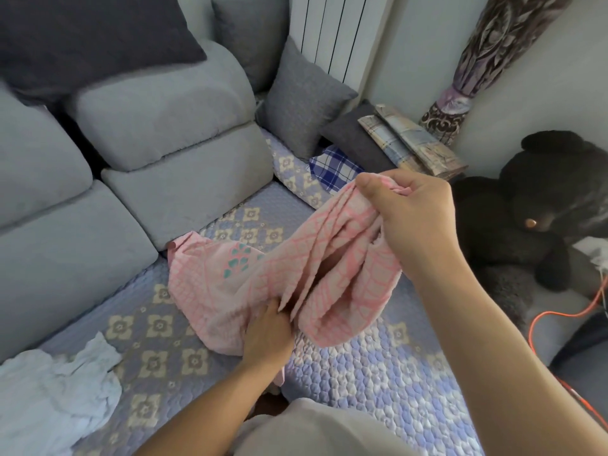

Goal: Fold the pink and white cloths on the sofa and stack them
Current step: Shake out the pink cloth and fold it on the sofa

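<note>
Right hand point(411, 218) pinches the pink cloth point(296, 268) at right-centre; cloth trails lower-left to left hand point(268, 330), which grips its folds.

Soft, even daylight is filling the room, throwing only faint shadows; nothing is glaring. Edges are bending (wide lens), and detail is looking slightly soft throughout.

Two bare forearms with no sleeves, left hand point(268, 334), right hand point(418, 212), light grey clothing below.
</note>
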`<state>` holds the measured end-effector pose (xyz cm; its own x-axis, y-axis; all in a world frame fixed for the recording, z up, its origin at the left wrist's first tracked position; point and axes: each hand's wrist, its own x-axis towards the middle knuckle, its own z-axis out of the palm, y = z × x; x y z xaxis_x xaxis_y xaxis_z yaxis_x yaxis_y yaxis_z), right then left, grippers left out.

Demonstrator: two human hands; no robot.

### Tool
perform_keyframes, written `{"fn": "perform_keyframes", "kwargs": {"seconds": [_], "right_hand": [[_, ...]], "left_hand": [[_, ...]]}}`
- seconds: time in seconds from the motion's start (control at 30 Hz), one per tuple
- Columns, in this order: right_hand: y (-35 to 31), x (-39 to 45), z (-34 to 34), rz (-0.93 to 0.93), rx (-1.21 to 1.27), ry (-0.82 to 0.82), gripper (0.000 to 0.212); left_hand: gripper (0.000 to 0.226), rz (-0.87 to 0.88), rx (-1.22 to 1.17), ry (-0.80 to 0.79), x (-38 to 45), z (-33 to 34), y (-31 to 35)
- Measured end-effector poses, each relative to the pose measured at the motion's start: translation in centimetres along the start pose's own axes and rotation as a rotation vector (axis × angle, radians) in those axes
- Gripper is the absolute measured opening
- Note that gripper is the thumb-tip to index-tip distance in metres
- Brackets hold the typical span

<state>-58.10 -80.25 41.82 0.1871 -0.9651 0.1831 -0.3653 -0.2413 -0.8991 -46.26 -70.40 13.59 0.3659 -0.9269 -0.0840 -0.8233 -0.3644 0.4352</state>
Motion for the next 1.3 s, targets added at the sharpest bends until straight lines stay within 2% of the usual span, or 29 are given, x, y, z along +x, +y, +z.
{"fn": "perform_keyframes", "kwargs": {"seconds": [0.1, 0.17, 0.2, 0.27, 0.37, 0.47, 0.57, 0.63, 0.7, 0.77, 0.83, 0.9, 0.97, 1.03, 1.07, 1.13, 1.2, 1.23, 1.3], "right_hand": [[1.8, 2.3, -0.8, 0.033, -0.008, 0.115, 0.018], [4.2, 3.9, -1.8, 0.058, -0.062, 0.193, 0.015], [5.8, 4.3, -2.2, 0.071, -0.089, 0.201, 0.015], [8.7, 4.1, -2.6, 0.068, -0.149, 0.13, 0.011], [12.5, 2.6, -2.8, -0.01, -0.286, -0.054, 0.007], [15.5, 1.5, -2.6, -0.026, -0.361, -0.162, 0.01], [17.2, 0.7, -2.3, 0.007, -0.351, -0.208, 0.013], [17.8, 0.3, -2.4, 0.042, -0.31, -0.193, 0.019], [18.2, 0.0, -2.7, 0.092, -0.268, -0.141, 0.022], [18.4, -0.3, -3.0, 0.146, -0.236, -0.096, 0.024], [18.6, -0.6, -2.8, 0.206, -0.219, -0.053, 0.023], [18.9, -1.0, -2.4, 0.248, -0.208, 0.002, 0.021], [19.6, -1.4, -2.2, 0.307, -0.18, 0.02, 0.018], [20.5, -1.6, -2.8, 0.401, -0.184, -0.084, 0.015], [20.9, -1.7, -3.4, 0.449, -0.214, -0.196, 0.019], [21.5, -1.9, -4.9, 0.498, -0.47, -0.561, 0.025], [21.1, -2.8, -5.8, 0.531, -0.741, -0.957, 0.03], [20.5, -3.5, -5.8, 0.565, -0.76, -1.077, 0.027], [19.8, -4.3, -5.2, 0.594, -0.776, -1.129, 0.024]], "left_hand": [[0.037, -0.065, -0.153, -0.023, -0.2, -0.3, -3.2], [0.04, -0.058, -0.279, 0.028, -1.4, -2.2, -5.3], [0.035, -0.062, -0.331, 0.085, -1.9, -3.6, -6.4], [0.022, -0.148, -0.409, 0.178, -2.4, -6.3, -9.2], [0.025, -0.215, -0.419, 0.242, -2.3, -9.5, -13.9], [0.031, -0.271, -0.44, 0.284, -2.4, -11.6, -16.6], [0.049, -0.251, -0.64, 0.341, -2.6, -12.9, -16.8], [0.048, -0.25, -0.814, 0.332, -3.1, -13.4, -16.2], [0.042, -0.209, -0.908, 0.238, -3.7, -13.8, -15.7], [0.032, -0.159, -0.823, 0.044, -3.9, -13.7, -15.9], [0.018, -0.142, -0.589, -0.111, -3.6, -13.5, -16.3], [0.016, -0.167, -0.459, -0.098, -3.2, -12.8, -16.2], [0.015, -0.202, -0.462, -0.016, -2.8, -12.0, -15.7], [0.012, -0.212, -0.446, -0.078, -2.6, -11.1, -16.1], [0.01, -0.219, -0.412, -0.194, -2.7, -10.6, -16.7], [0.006, -0.176, -0.226, -0.514, -3.3, -10.1, -17.9], [0.019, -0.139, 0.027, -0.796, -3.9, -9.6, -18.4], [0.023, -0.152, 0.127, -0.9, -4.1, -9.3, -18.3], [0.025, -0.165, 0.273, -0.997, -3.7, -8.3, -18.6]]}}
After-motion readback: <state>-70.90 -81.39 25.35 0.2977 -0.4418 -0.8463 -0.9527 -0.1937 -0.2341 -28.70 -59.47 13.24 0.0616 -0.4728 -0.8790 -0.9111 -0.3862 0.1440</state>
